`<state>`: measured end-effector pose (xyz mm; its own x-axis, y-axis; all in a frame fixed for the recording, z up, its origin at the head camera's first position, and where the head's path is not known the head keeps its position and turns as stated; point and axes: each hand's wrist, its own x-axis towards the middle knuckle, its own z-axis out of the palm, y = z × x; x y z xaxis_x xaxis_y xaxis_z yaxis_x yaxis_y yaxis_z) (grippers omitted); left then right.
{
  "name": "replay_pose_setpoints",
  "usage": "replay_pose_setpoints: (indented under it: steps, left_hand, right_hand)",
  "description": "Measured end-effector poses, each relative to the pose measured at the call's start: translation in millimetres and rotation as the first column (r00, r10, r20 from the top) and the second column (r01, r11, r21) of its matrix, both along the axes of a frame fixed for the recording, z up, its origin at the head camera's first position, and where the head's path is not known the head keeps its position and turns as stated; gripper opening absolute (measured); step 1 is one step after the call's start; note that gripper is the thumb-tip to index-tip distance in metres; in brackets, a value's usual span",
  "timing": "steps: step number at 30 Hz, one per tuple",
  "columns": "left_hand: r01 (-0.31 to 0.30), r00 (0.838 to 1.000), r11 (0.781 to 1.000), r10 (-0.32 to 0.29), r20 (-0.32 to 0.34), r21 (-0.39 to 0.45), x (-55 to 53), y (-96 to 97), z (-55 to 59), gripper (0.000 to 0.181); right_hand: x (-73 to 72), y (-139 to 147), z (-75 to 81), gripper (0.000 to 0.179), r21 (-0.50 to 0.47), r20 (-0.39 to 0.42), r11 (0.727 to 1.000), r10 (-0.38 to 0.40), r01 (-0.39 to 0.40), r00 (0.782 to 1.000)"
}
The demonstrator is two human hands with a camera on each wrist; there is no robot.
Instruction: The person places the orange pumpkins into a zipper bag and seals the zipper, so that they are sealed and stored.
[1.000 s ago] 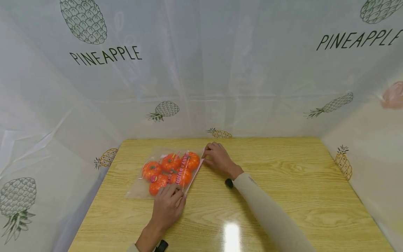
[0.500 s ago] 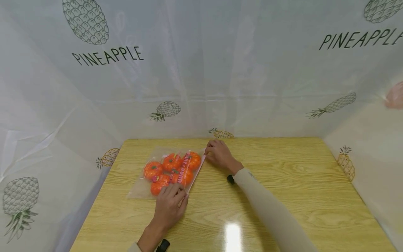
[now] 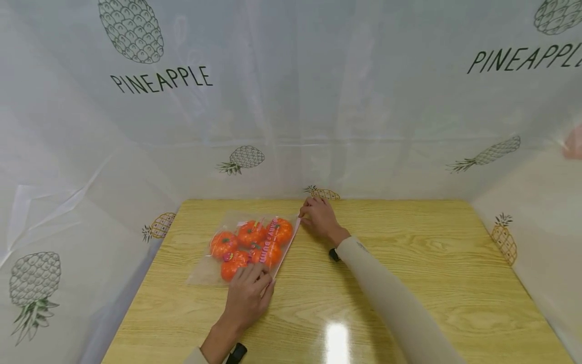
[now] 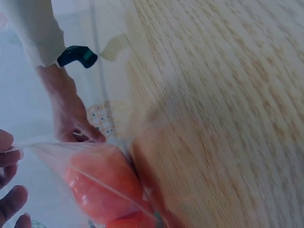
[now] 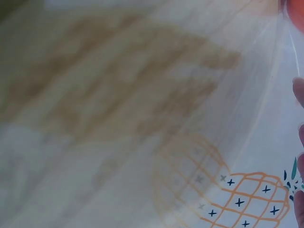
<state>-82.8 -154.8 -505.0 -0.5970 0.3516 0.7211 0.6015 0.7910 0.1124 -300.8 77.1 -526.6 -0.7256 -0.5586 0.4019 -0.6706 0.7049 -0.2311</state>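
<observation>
A clear plastic zip bag (image 3: 204,273) lies on the table, left of centre. Inside it are several small orange pumpkins (image 3: 224,244) with green stems, seen through the film and its pink lettering. A pale pink strip (image 3: 287,247) runs along the bag's right edge. My left hand (image 3: 247,293) pinches the near end of that edge; in the left wrist view its fingertips (image 4: 10,154) grip the film. At the far end, my right hand (image 3: 320,217) pinches the corner, fingers bent. Only fingertips (image 5: 299,90) of it show in the right wrist view.
The wooden table (image 3: 409,268) extends to the right of the bag. White sheeting (image 3: 291,111) printed with pineapples surrounds it at the back and both sides. A dark band (image 3: 236,352) sits on the left wrist, another (image 3: 334,254) on the right.
My right hand has slid a little farther along the bag's edge toward the back corner. The left hand keeps its place at the near end. The head view has shifted slightly.
</observation>
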Motion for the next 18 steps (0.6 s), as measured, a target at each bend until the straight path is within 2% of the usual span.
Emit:
replay_pose_setpoints:
  steps: [2, 4, 5, 8, 11, 15, 18]
  left_hand:
    - [0.007, 1.0, 1.0, -0.007, 0.004, 0.003, -0.2, 0.6, -0.2, 0.05]
    - [0.011, 1.0, 1.0, -0.011, 0.017, 0.007, -0.7, 0.6, -1.2, 0.035]
    - [0.008, 0.999, 1.0, -0.009, 0.032, 0.008, -1.0, 0.8, -2.2, 0.034]
    - [0.002, 0.997, 1.0, -0.004, 0.083, 0.018, -2.7, 1.8, -4.9, 0.019]
    - [-0.004, 0.991, 1.0, 0.003, 0.132, 0.006, -3.4, 1.8, -8.4, 0.022]
    - [0.058, 0.977, 0.998, -0.054, 0.204, -0.016, -1.9, -1.2, -12.8, 0.031]
    - [0.115, 0.958, 0.993, -0.103, 0.269, -0.029, 0.1, -5.6, -14.1, 0.031]
  right_hand:
    - [-0.3, 0.4, -0.4, 0.007, -0.002, 0.003, 1.0, -0.009, 0.009, 1.0]
    - [-0.6, 0.5, -1.7, 0.006, 0.003, 0.001, 1.0, -0.018, 0.018, 1.0]
    - [-0.7, 0.6, -2.7, 0.006, 0.001, 0.0, 1.0, -0.024, 0.024, 1.0]
    - [0.4, 2.5, -4.7, 0.005, -0.019, 0.008, 0.999, -0.038, 0.038, 0.999]
    - [5.6, 4.8, -3.4, 0.01, -0.044, 0.029, 0.998, -0.046, 0.047, 0.999]
    - [18.5, 9.1, 0.8, 0.018, -0.055, 0.09, 0.997, -0.05, 0.055, 0.995]
    - [29.1, 15.3, 2.3, 0.021, -0.054, 0.131, 0.997, -0.055, 0.062, 0.99]
